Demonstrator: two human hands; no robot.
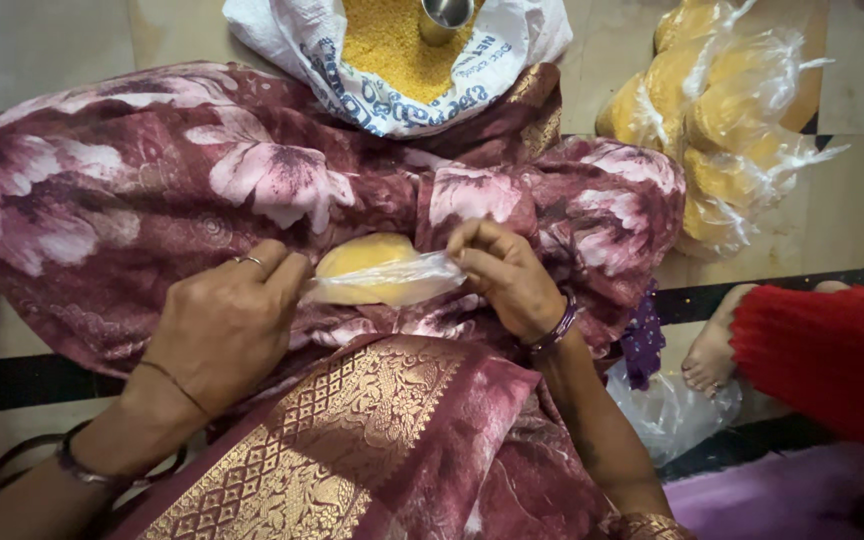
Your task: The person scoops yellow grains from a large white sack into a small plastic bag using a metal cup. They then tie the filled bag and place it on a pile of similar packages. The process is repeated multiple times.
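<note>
A small clear plastic bag (377,270) filled with yellow grain rests on my lap, on maroon flowered cloth (152,190). My left hand (227,325), with a ring on one finger, grips the bag's left side. My right hand (507,275) pinches the bag's twisted plastic top at its right side. Both hands hold the same bag between them.
A white woven sack (512,45) of yellow grain lies open at the top, with a steel cup (445,17) standing in it. A heap of filled clear bags (722,120) sits at the right. Another person's bare foot (712,350) and red trouser leg (827,350) are at lower right, by loose plastic bags (667,410).
</note>
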